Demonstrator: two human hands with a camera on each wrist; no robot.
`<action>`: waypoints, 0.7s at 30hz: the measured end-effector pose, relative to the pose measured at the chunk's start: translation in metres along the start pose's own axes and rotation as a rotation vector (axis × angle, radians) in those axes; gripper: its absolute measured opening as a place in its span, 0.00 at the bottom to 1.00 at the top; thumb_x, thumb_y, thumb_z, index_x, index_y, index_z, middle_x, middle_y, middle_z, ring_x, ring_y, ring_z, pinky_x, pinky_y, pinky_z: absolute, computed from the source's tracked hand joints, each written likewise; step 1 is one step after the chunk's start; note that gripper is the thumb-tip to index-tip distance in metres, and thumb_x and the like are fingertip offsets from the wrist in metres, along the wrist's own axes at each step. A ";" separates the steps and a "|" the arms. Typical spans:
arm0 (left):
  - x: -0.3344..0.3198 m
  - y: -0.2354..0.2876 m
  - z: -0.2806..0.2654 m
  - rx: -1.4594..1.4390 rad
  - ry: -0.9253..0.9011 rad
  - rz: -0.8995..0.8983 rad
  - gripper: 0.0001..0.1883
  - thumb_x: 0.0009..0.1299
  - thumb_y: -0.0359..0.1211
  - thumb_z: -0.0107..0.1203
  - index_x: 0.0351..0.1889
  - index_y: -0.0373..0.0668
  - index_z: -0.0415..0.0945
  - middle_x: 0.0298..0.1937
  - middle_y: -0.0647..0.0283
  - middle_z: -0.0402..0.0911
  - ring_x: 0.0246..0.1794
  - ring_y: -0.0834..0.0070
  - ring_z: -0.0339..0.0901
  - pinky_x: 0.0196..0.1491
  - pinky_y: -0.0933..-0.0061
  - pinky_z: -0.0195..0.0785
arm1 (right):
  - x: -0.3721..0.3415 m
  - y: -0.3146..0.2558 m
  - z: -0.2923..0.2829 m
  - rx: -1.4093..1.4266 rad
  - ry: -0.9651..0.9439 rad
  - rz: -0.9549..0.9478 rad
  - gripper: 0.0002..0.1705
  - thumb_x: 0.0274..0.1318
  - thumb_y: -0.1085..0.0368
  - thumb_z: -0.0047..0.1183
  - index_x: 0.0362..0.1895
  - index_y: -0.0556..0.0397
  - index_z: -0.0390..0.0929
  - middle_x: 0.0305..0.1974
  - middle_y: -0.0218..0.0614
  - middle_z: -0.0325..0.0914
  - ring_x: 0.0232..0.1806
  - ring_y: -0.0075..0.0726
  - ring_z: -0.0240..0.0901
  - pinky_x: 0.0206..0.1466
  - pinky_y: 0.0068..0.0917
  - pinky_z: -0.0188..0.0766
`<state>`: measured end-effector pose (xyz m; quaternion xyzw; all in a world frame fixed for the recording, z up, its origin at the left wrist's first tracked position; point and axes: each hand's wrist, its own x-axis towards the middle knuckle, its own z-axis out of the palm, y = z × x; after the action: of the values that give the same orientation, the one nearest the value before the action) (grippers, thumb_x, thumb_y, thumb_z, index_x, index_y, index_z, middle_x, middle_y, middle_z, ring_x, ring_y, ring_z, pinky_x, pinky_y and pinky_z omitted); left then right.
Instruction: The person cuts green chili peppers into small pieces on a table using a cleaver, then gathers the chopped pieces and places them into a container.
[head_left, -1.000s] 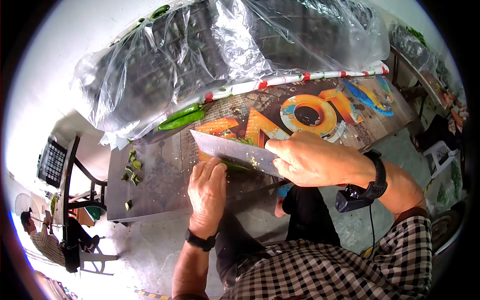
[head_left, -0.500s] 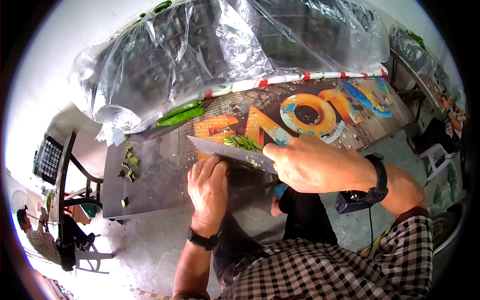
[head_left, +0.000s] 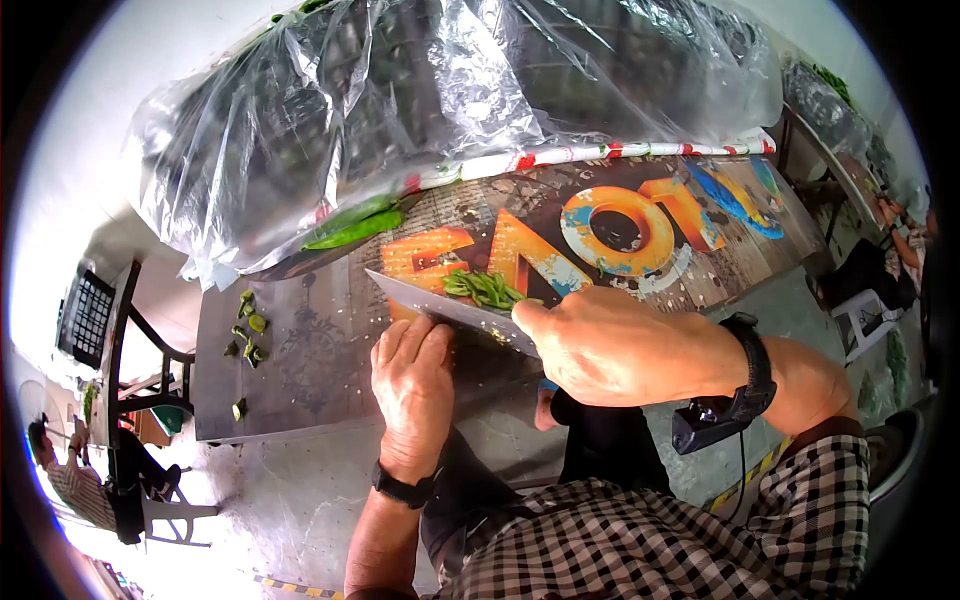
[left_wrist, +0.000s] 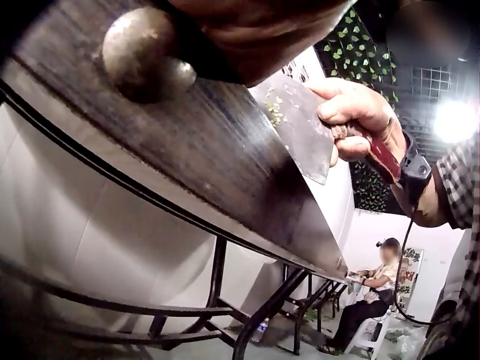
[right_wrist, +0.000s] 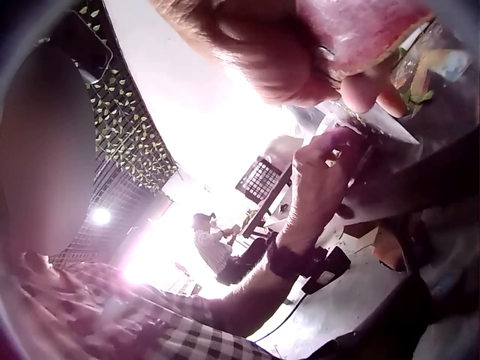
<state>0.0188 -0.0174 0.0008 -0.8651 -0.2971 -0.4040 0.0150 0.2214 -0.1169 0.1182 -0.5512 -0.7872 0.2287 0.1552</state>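
Observation:
My right hand point(head_left: 625, 345) grips a cleaver point(head_left: 425, 298) by its handle point(left_wrist: 384, 159), which looks red in the left wrist view. The broad blade slants across the near part of the table, bits of pepper stuck to its face. Against its left end rest the bent fingers of my left hand point(head_left: 412, 375), holding down a green pepper that the blade and hand now mostly hide. Sliced green pepper point(head_left: 485, 289) lies in a small heap just beyond the blade.
Two long green peppers point(head_left: 355, 232) lie at the back left, beside a big plastic-covered pile point(head_left: 300, 130). Several cut pepper ends point(head_left: 252, 325) are scattered on the left of the printed table point(head_left: 310, 385). Other people sit at far left point(head_left: 80, 480) and far right.
The cleaver has tipped and come down a little, so the slices behind it show more fully. My left hand stays by the blade, fingers bent. The head view has shifted slightly.

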 end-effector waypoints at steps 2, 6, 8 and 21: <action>0.000 0.001 0.001 -0.015 -0.003 -0.010 0.13 0.54 0.23 0.61 0.38 0.42 0.81 0.47 0.63 0.83 0.50 0.62 0.77 0.53 0.61 0.68 | 0.004 -0.003 0.000 -0.004 -0.035 0.024 0.06 0.60 0.71 0.43 0.34 0.64 0.66 0.11 0.42 0.72 0.15 0.52 0.75 0.22 0.43 0.71; 0.005 0.004 -0.004 -0.048 0.006 -0.022 0.12 0.54 0.20 0.61 0.36 0.41 0.81 0.43 0.60 0.83 0.46 0.58 0.77 0.51 0.61 0.69 | 0.023 -0.006 0.015 -0.071 0.001 0.008 0.09 0.57 0.71 0.50 0.34 0.63 0.63 0.15 0.50 0.72 0.18 0.60 0.74 0.22 0.47 0.69; 0.005 0.004 -0.003 -0.063 0.021 -0.019 0.12 0.55 0.20 0.61 0.36 0.41 0.80 0.43 0.60 0.83 0.46 0.58 0.77 0.50 0.61 0.68 | 0.031 -0.003 0.023 -0.110 0.077 -0.047 0.09 0.59 0.70 0.48 0.35 0.63 0.63 0.16 0.51 0.73 0.18 0.61 0.74 0.22 0.47 0.70; 0.000 0.001 -0.004 -0.040 -0.011 -0.004 0.13 0.55 0.23 0.61 0.40 0.41 0.80 0.46 0.62 0.82 0.49 0.60 0.76 0.52 0.60 0.68 | -0.004 0.015 0.013 -0.192 0.126 -0.044 0.08 0.62 0.70 0.47 0.31 0.61 0.66 0.15 0.50 0.70 0.17 0.57 0.73 0.21 0.49 0.64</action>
<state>0.0165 -0.0189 0.0030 -0.8668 -0.2909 -0.4051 -0.0047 0.2282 -0.1185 0.0992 -0.5596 -0.8060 0.1136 0.1559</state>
